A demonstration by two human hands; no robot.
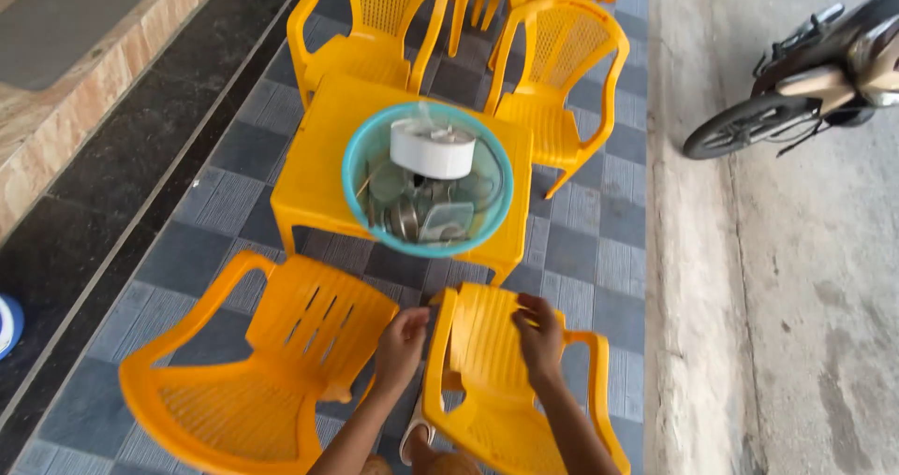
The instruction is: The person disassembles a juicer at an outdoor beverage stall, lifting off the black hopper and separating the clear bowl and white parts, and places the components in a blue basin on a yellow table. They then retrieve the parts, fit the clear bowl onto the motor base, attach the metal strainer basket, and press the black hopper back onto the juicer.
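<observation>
Two yellow plastic chairs stand close in front of me. My right hand point(540, 336) grips the top of the backrest of the right chair point(487, 372). My left hand point(401, 349) rests at the left edge of that same backrest, beside the left chair point(272, 363). Beyond them stands a low yellow plastic table point(323, 161) bearing a teal basin point(361, 152). The basin holds a white round container point(433, 147) and several metal cups and glasses.
More yellow chairs point(562, 73) ring the far side of the table. A black and brown stone step point(112, 129) runs along the left. A raised concrete kerb point(688, 278) lies to the right, with a parked motorbike point(815, 73) beyond it.
</observation>
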